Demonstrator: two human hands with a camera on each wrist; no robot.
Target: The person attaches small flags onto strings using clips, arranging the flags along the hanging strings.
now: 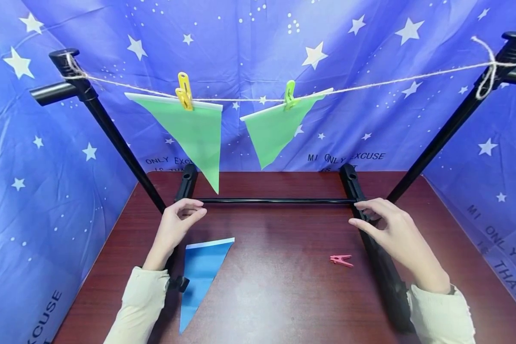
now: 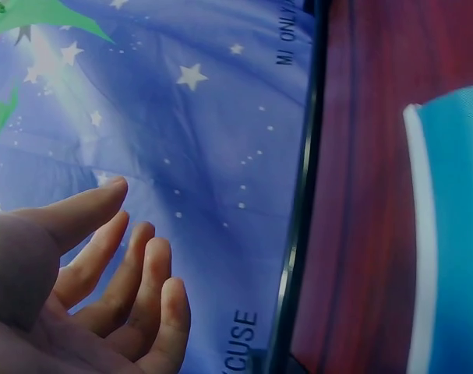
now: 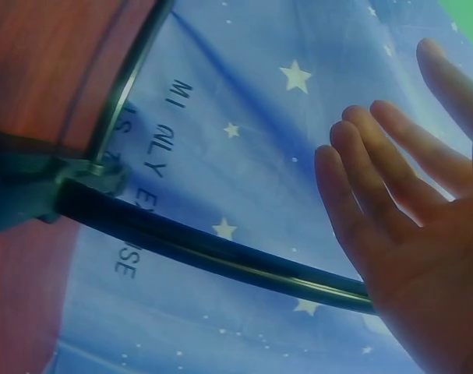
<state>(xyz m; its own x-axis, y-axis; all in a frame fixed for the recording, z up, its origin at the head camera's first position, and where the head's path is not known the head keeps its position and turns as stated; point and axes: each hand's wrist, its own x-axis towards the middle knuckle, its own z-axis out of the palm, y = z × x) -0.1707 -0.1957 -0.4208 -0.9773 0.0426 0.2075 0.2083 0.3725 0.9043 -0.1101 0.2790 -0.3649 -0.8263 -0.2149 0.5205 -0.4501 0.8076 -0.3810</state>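
star-printed backdrop (image 1: pixel 241 43); green pennants (image 1: pixel 199 129) (image 1: pixel 273 125) being held clipped, blue pennant (image 1: pixel 204 272) being left unhung; nothing being gripped by half-spread hands (image 1: pixel 174 227) (image 1: pixel 395 229).

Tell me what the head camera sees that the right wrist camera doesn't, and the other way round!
Only head: the blue triangular flag, pink plastic clothespin, yellow plastic clothespin and bare left hand.
Only right wrist: the palm of the bare right hand.
Both: that hand, the black pole stand, blue star-patterned cloth and reddish-brown table.
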